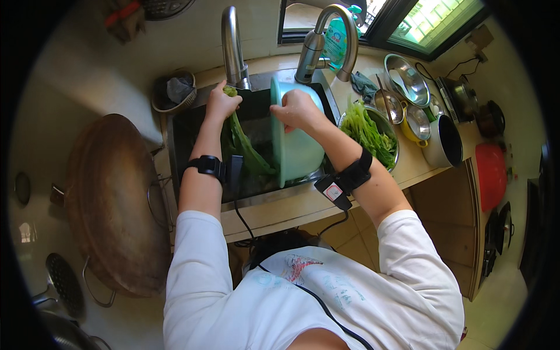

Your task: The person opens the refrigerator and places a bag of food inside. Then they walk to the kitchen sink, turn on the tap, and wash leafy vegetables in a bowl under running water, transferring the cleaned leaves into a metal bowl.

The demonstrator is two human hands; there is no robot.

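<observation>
My left hand [222, 101] is closed on a green scrubber or leafy bit [230, 91] at the back left of the dark sink [245, 192], just below a faucet. A long green leafy piece [245, 142] hangs from under that hand into the basin. My right hand [295, 109] grips the rim of a pale turquoise plastic basin [302, 153], which stands tilted on its side in the right part of the sink. Leafy greens [367, 131] fill a metal bowl [397, 151] to the right of the sink.
Two curved metal faucets [232, 43] [345, 39] rise behind the sink. A soap bottle [336, 39], metal bowls [407, 81], a yellow-handled bowl [415, 124] and a pot [446, 142] occupy the right counter. A wicker basket [188, 94] and a large round wooden board [118, 205] are at left.
</observation>
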